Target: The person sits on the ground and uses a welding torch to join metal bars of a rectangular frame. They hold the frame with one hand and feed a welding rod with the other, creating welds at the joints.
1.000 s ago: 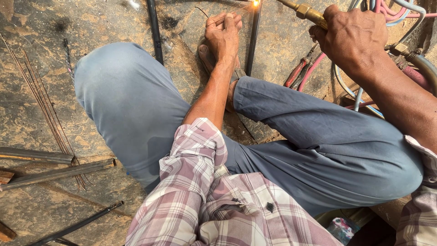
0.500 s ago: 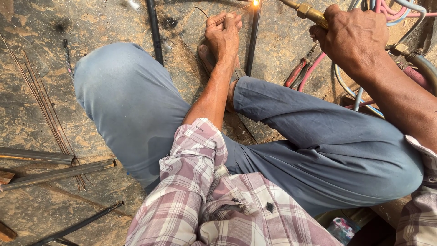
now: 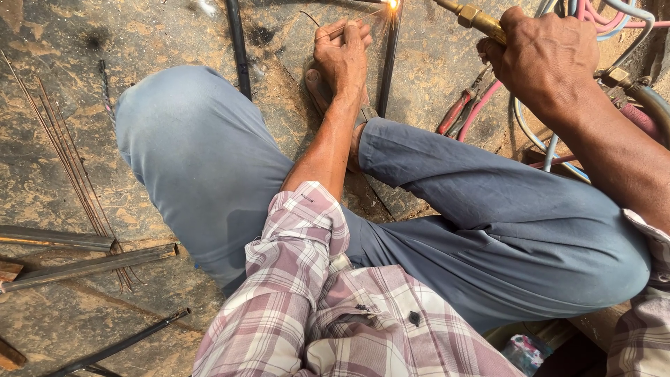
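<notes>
I squat on a stone floor, knees wide in grey trousers. My left hand [image 3: 342,52] reaches forward between my knees and pinches a thin filler wire [image 3: 322,31] that points toward a bright flame [image 3: 393,5] at the top edge. The glow sits at the top of a dark metal bar [image 3: 388,63] lying beside my sandalled foot. My right hand [image 3: 544,59] grips a brass gas torch [image 3: 474,17] whose tip aims left at that glowing joint.
A second dark bar [image 3: 238,49] runs up the floor left of my hand. Red and blue hoses [image 3: 551,146] trail past my right wrist. Thin wire rods [image 3: 70,167], steel tubes [image 3: 91,264] and a black rod [image 3: 118,343] lie at the left.
</notes>
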